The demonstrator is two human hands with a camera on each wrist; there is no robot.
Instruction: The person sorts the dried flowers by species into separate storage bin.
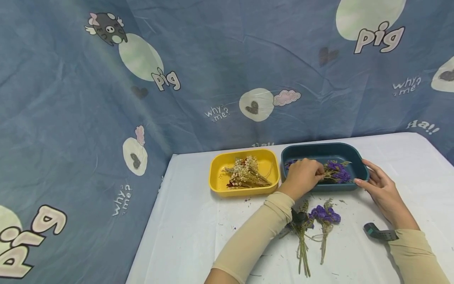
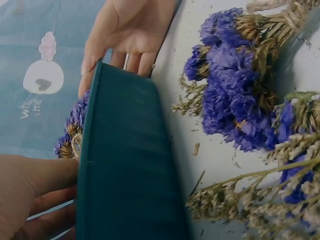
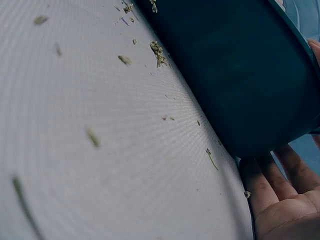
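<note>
My left hand (image 1: 306, 173) reaches into the teal tray (image 1: 320, 188), pinching the tied stems of a purple dried flower bunch (image 1: 338, 172). A twine loop (image 2: 76, 145) shows beside its fingertips in the left wrist view. More purple blooms (image 1: 289, 162) peek out on the other side of that hand. At the tray's right end, my right hand (image 1: 384, 191) holds the corner, thumb by the near rim and fingers along the end wall. From the right wrist view, its fingers (image 3: 272, 182) lie against the tray's outside.
A yellow tray (image 1: 244, 192) of cream and dark red dried flowers stands left of the teal one. In front lie a purple bunch (image 1: 326, 215) and a longer-stemmed bunch (image 1: 303, 244), partly behind the left wrist. Plant crumbs dot the white tablecloth (image 1: 191, 236); a patterned curtain (image 1: 198, 51) hangs behind.
</note>
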